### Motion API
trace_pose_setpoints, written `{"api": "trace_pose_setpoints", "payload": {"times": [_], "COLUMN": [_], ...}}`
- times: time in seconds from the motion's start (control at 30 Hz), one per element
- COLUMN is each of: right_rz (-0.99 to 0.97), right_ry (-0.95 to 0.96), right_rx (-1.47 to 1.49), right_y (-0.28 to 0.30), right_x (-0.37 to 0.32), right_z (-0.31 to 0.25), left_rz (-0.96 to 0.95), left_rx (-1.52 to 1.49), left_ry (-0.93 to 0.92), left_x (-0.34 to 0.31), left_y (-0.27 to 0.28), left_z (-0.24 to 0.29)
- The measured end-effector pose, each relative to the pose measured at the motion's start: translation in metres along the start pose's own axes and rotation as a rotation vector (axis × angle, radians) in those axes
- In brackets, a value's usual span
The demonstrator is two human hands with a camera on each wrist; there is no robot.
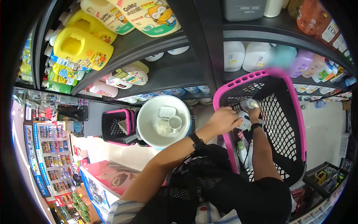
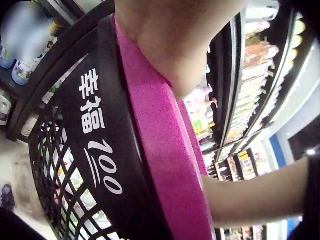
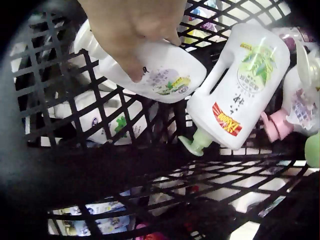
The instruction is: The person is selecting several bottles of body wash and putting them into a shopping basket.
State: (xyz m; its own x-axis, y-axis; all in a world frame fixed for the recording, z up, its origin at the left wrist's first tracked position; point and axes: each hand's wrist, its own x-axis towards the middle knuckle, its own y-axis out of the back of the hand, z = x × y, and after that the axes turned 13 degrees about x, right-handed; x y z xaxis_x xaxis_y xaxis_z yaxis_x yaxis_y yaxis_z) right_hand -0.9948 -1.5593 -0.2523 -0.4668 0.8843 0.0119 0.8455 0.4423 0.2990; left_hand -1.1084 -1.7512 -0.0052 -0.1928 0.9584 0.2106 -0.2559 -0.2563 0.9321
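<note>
My right hand (image 1: 254, 113) reaches down into a black shopping basket with a pink rim (image 1: 298, 123). It grips a white bottle (image 3: 172, 75) with a purple and green label, thumb and fingers on its side, in the right wrist view. Beside that lies a white handled bottle with a green pump (image 3: 255, 75); farther right is a white bottle with a pink pump (image 3: 300, 100). My left hand (image 1: 223, 120) holds the basket's near-left rim, fingers bent over the edge. In the left wrist view the pink rim (image 2: 160, 150) runs below that hand, whose fingertips are hidden.
A white tub (image 1: 143, 130) holding a mug and a lidded box stands left of the basket. Behind it are smaller pink-rimmed baskets (image 1: 112, 127). Dark shelves (image 1: 167, 74) with detergent bottles rise ahead. A red-topped box (image 1: 115, 173) stands at lower left.
</note>
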Motion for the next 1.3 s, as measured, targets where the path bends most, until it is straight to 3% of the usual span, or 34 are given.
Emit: {"api": "trace_pose_setpoints", "payload": {"times": [0.07, 0.13, 0.17, 0.2, 0.23, 0.27, 0.33, 0.4, 0.43, 0.47, 0.5, 0.53, 0.57, 0.6, 0.63, 0.7, 0.73, 0.77, 0.8, 0.83, 0.87, 0.93, 1.1, 1.3], "right_rz": [-0.109, -0.131, -0.204, -0.256, -0.259, -0.238, -0.351, -0.634, -0.647, -0.349, -0.455, -0.543, -0.449, -0.345, -0.407, -0.527, -0.522, -0.540, -0.531, -0.511, -0.546, -0.589, -0.589, -0.431], "right_ry": [-0.074, -0.122, -0.189, -0.273, -0.272, -0.593, -0.491, -0.157, -0.118, -0.711, -0.547, -0.367, -0.455, -0.530, -0.414, -0.262, -0.188, -0.192, -0.183, -0.187, -0.211, -0.266, -0.327, -0.362], "right_rx": [0.033, 0.082, -0.169, -0.440, -0.060, -0.348, -0.142, -0.359, -0.383, 0.204, 0.183, 0.164, 0.163, 0.166, 0.114, 0.063, 0.060, 0.042, 0.018, 0.006, 0.006, 0.022, 0.115, 0.053], "right_y": [-0.001, -0.007, -0.016, -0.004, 0.017, 0.017, 0.041, 0.055, 0.087, 0.073, 0.093, 0.112, 0.118, 0.120, 0.139, 0.162, 0.175, 0.176, 0.181, 0.191, 0.191, 0.199, 0.208, 0.223], "right_x": [-0.001, 0.004, 0.024, 0.017, 0.016, 0.016, 0.024, 0.035, 0.031, 0.016, 0.010, 0.007, -0.004, -0.018, -0.030, -0.070, -0.095, -0.109, -0.118, -0.134, -0.151, -0.193, -0.237, -0.274], "right_z": [0.003, 0.064, 0.075, 0.088, 0.069, 0.038, 0.080, 0.125, 0.078, 0.021, -0.004, -0.023, -0.050, -0.090, -0.119, -0.167, -0.201, -0.213, -0.227, -0.243, -0.251, -0.284, -0.305, -0.273], "left_rz": [-0.001, 0.010, 0.063, 0.000, 0.020, -0.019, 0.114, 0.071, 0.178, 0.245, 0.392, 0.577, 0.589, 0.669, 0.759, 0.801, 0.771, 0.743, 0.677, 0.539, 0.512, 0.534, 0.524, 0.474], "left_rx": [0.006, -0.014, -0.019, 0.008, 0.034, 0.004, -0.068, -0.046, -0.159, -0.281, -0.333, -0.259, -0.242, -0.151, -0.026, -0.009, -0.029, -0.005, 0.199, 0.225, 0.258, 0.216, 0.165, 0.115], "left_ry": [0.026, -0.012, -0.032, -0.034, -0.020, -0.046, -0.047, -0.053, -0.017, -0.002, 0.057, 0.257, 0.228, 0.317, 0.482, 0.535, 0.570, 0.632, 0.715, 0.404, 0.489, 0.432, 0.348, 0.298], "left_x": [-0.001, -0.001, -0.002, -0.004, -0.004, -0.006, -0.008, -0.011, -0.013, -0.013, -0.016, -0.020, -0.024, -0.025, -0.014, -0.012, 0.009, 0.008, 0.019, 0.041, 0.040, 0.065, 0.069, 0.077], "left_y": [0.002, -0.002, -0.005, -0.007, 0.003, -0.003, -0.010, -0.006, 0.001, 0.003, 0.017, 0.025, 0.033, 0.051, 0.073, 0.090, 0.109, 0.108, 0.122, 0.139, 0.134, 0.142, 0.142, 0.149], "left_z": [-0.004, -0.001, -0.002, -0.004, -0.012, -0.005, -0.008, -0.012, -0.017, -0.022, -0.029, -0.067, -0.067, -0.089, -0.140, -0.166, -0.220, -0.222, -0.235, -0.279, -0.283, -0.287, -0.290, -0.292]}}
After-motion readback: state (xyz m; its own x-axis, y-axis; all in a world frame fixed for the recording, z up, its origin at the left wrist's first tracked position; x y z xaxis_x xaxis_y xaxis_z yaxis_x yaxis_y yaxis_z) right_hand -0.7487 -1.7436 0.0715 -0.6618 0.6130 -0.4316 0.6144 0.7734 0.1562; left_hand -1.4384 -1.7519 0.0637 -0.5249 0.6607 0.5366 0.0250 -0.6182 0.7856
